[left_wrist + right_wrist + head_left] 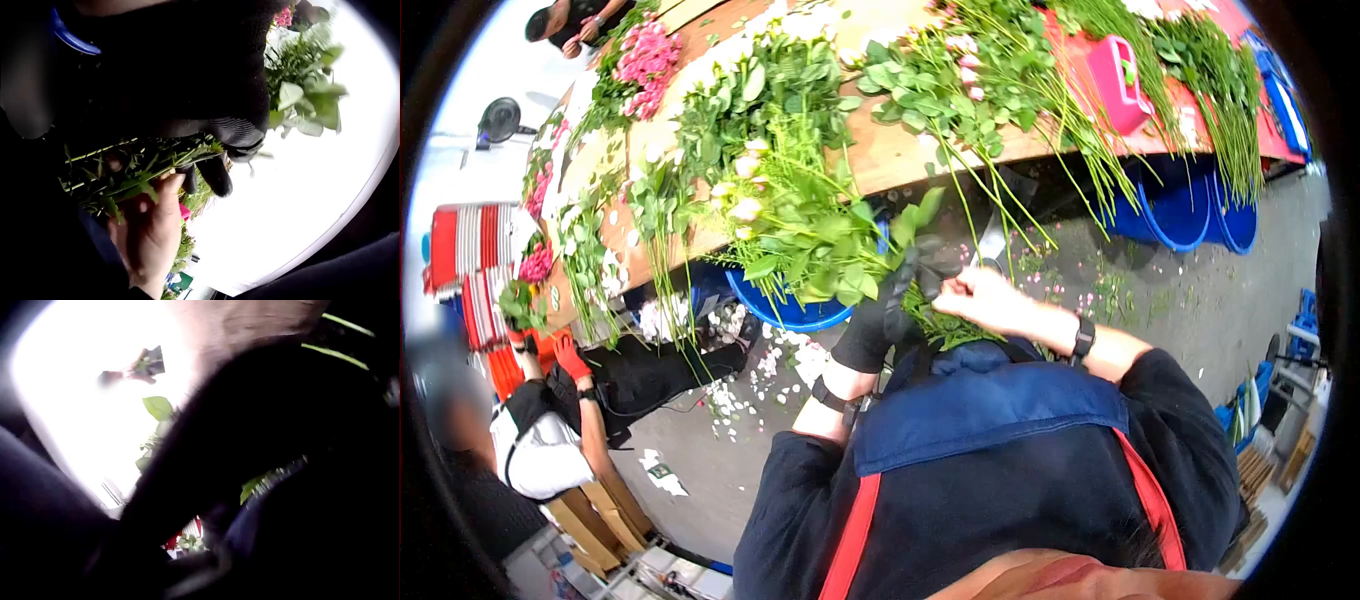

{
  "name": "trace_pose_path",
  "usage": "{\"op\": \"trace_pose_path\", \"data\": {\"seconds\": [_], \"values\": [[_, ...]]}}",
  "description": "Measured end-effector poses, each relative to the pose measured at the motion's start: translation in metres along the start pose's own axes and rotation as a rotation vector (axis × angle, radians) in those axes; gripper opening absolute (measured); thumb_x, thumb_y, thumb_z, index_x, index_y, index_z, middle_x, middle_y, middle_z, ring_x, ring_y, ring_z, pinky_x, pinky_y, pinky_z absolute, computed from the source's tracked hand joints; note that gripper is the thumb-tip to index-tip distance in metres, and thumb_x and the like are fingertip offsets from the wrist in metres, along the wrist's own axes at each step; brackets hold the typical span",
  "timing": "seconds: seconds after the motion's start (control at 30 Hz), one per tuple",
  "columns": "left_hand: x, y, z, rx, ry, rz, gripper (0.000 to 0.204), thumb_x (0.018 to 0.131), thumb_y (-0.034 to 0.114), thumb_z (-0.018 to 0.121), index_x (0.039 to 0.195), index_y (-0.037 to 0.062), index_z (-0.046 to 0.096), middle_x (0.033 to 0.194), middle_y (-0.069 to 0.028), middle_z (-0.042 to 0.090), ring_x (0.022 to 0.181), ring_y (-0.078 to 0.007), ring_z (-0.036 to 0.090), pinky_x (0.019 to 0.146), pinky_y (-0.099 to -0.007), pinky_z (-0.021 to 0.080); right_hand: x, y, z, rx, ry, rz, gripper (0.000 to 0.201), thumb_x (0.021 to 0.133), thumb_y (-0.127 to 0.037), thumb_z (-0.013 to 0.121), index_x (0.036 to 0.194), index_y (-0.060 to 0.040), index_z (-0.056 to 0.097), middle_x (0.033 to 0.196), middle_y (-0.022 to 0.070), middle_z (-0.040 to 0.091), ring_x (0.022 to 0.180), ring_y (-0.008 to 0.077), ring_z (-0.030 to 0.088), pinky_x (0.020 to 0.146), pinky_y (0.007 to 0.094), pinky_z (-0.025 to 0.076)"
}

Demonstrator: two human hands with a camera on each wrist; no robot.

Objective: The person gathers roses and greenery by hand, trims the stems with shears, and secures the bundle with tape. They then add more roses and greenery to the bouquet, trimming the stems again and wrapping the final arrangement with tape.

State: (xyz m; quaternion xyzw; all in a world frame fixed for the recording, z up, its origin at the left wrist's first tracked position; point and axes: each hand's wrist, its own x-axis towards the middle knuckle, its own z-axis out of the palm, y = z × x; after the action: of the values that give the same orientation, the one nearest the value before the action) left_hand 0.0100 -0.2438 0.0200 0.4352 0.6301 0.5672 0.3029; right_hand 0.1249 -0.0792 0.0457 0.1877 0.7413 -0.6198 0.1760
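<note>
My left hand (912, 272), in a black glove, grips a bouquet (815, 235) of leafy greenery with pale pink roses (747, 208). The flower heads lean away to the left over the table edge. Below the glove, the leafy stem ends (945, 325) stick out toward my apron. My bare right hand (990, 302) is close against the gloved fingers, its own fingers curled. In the left wrist view, the right hand (153, 228) pinches a thin green stem (159, 174) beside the glove (240, 134). The right wrist view is mostly dark, with a few leaves (157, 407) showing.
A wooden table (885, 160) carries piles of roses and greenery, stems overhanging its edge. Blue buckets (790, 318) stand below. A pink container (1118, 85) sits on the red surface (1215, 110). At the left is another person in red gloves (570, 355). Petals (740, 390) litter the floor.
</note>
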Motion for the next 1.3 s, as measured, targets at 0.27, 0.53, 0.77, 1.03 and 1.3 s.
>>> {"op": "trace_pose_path", "data": {"seconds": [0.27, 0.53, 0.77, 1.03, 1.3], "values": [[0.017, -0.011, 0.023, -1.059, 0.36, -0.513, 0.042, 0.097, 0.039, 0.045, 0.119, 0.0034, 0.048, 0.063, 0.0015, 0.039, 0.075, -0.0199, 0.056, 0.089, -0.0514, 0.047, 0.116, 0.109, -0.131, -0.403, 0.733, -0.059, 0.024, 0.086, -0.026, 0.057, 0.084, -0.0029, 0.066, 0.071, 0.0134, 0.063, 0.064, 0.0203, 0.061, 0.061, 0.0337, 0.049], [0.029, -0.026, 0.032, -1.151, 0.359, -0.586, 0.048, 0.097, 0.041, 0.047, 0.125, 0.0021, 0.043, 0.072, 0.0002, 0.042, 0.081, -0.0186, 0.054, 0.078, -0.0382, 0.052, 0.162, 0.101, -0.112, 0.726, 0.407, 0.027, 0.008, 0.083, -0.014, 0.062, 0.077, -0.0139, 0.057, 0.068, -0.0054, 0.052, 0.057, 0.0078, 0.046, 0.055, 0.0223, 0.039], [0.052, -0.023, 0.035, -1.148, 0.376, -0.559, 0.045, 0.097, 0.04, 0.045, 0.124, 0.0039, 0.046, 0.079, 0.0007, 0.039, 0.084, -0.0184, 0.05, 0.082, -0.0355, 0.048, 0.155, 0.071, -0.139, -0.38, 0.919, -0.305, 0.016, 0.088, -0.015, 0.055, 0.092, 0.0002, 0.055, 0.083, 0.0196, 0.06, 0.076, 0.0332, 0.059, 0.07, 0.039, 0.048], [0.067, -0.047, 0.021, -1.09, 0.326, -0.468, 0.043, 0.098, 0.042, 0.044, 0.123, 0.0074, 0.049, 0.079, -0.0006, 0.045, 0.081, -0.0151, 0.054, 0.08, -0.0303, 0.048, 0.138, 0.073, -0.187, -0.223, 0.984, -0.435, 0.017, 0.089, -0.012, 0.059, 0.099, 0.0016, 0.058, 0.081, 0.0118, 0.064, 0.071, 0.018, 0.06, 0.067, 0.0303, 0.049], [0.069, -0.024, 0.004, -0.848, 0.364, -0.494, 0.05, 0.096, 0.045, 0.045, 0.128, 0.0058, 0.05, 0.118, -0.006, 0.06, 0.098, -0.0149, 0.059, 0.084, -0.0294, 0.048, 0.051, 0.044, -0.065, -0.149, 0.449, -0.205, 0.012, 0.085, -0.007, 0.065, 0.096, -0.0023, 0.06, 0.078, 0.002, 0.059, 0.071, 0.0089, 0.055, 0.065, 0.0229, 0.046]]}}
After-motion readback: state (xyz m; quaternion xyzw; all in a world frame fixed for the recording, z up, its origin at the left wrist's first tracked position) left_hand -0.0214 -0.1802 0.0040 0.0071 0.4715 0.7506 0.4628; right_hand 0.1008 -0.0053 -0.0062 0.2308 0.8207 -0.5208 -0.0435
